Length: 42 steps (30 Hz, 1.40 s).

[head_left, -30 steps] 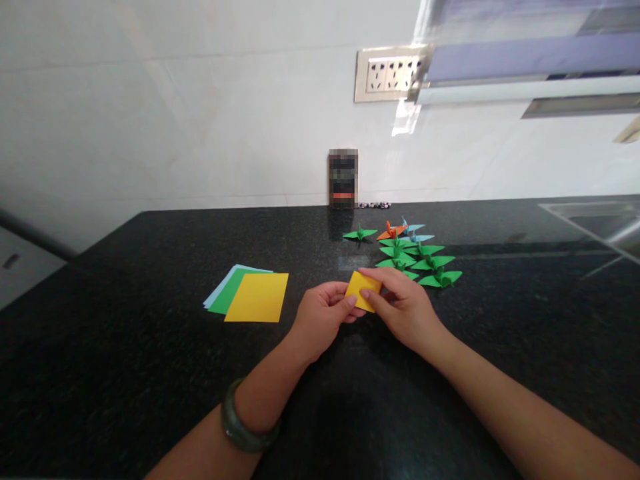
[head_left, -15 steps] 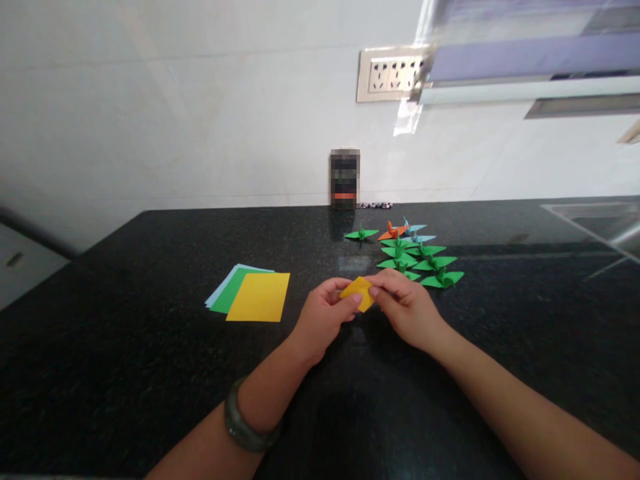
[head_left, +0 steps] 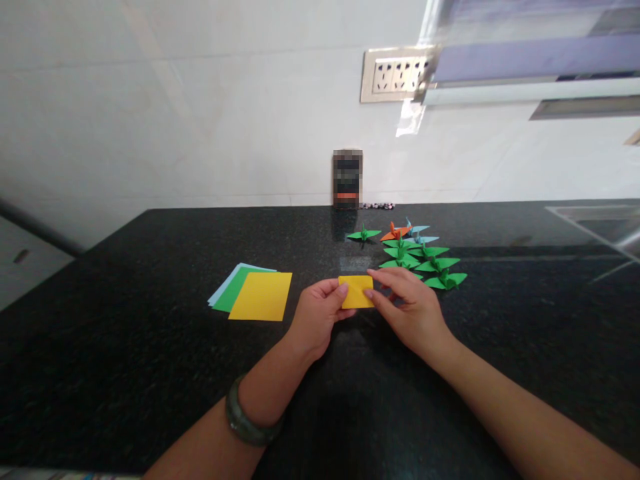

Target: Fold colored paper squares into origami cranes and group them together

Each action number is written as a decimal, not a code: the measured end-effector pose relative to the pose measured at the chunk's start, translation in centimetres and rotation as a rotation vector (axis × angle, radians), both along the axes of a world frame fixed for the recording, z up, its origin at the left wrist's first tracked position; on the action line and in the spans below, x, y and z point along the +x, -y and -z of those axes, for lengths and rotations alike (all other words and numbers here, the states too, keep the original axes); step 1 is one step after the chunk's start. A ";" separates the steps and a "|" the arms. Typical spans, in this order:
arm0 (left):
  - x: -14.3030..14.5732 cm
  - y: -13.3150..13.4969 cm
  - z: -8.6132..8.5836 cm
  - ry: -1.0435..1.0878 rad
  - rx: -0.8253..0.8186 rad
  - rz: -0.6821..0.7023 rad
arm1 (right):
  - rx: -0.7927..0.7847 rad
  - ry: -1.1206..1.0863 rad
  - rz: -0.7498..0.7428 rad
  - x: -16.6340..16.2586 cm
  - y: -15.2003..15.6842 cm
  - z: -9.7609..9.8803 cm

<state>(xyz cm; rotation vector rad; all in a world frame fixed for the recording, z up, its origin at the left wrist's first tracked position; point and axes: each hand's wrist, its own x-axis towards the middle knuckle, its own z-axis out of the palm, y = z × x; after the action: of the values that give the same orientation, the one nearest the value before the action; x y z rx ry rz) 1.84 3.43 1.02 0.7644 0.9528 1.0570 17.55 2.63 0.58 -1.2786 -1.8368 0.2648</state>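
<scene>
A small folded square of yellow paper (head_left: 357,292) is held up above the dark counter, one flat face toward me. My left hand (head_left: 320,311) pinches its left side, thumb in front and fingers behind. At the right edge, the thumb and index finger of my right hand (head_left: 411,301) are closed on the paper, the index near the top corner. Left of the hands lie flat sheets: a yellow sheet (head_left: 263,297) on top, a green sheet (head_left: 231,288) and light blue paper (head_left: 219,291) showing beneath.
Several green paper cranes (head_left: 439,262) stand in rows behind my right hand, with an orange crane (head_left: 396,231) and light blue cranes (head_left: 423,239). One green crane (head_left: 364,235) stands apart. A pixelated dark object (head_left: 347,179) leans against the wall, below a socket panel (head_left: 397,75).
The yellow paper has turned from a diamond to a level square between my hands. My right hand's fingers have spread slightly along its right edge.
</scene>
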 end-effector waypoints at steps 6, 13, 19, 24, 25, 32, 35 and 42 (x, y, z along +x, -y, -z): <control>-0.1 0.0 0.2 0.021 0.021 0.023 | 0.147 0.101 0.026 0.0 -0.2 0.3; 0.0 0.0 -0.1 0.014 0.010 0.014 | 0.254 0.156 -0.005 0.0 -0.2 0.0; 0.0 0.0 0.0 -0.019 0.029 0.022 | 0.171 -0.015 -0.066 -0.4 0.1 -0.2; -0.1 0.0 0.1 -0.026 0.057 0.071 | -0.138 -0.382 -0.155 -0.8 0.0 0.0; -0.1 0.0 0.1 -0.023 0.055 0.069 | -0.166 -0.420 -0.175 -0.8 0.0 0.1; -0.3 -0.1 0.2 0.046 0.017 0.075 | 0.002 -0.220 -0.261 -0.3 -0.2 0.1; -0.4 -0.2 0.2 0.079 0.004 0.067 | 0.039 -0.118 -0.288 -0.2 -0.3 0.1; -0.3 -0.2 -0.2 0.096 -0.055 0.044 | 0.056 -0.053 -0.355 0.0 -0.4 -0.1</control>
<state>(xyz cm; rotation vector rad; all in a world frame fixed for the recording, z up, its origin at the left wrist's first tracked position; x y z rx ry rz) 1.50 3.60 1.22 0.6803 0.8762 1.0156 17.59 3.01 0.70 -0.8937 -2.0037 0.4310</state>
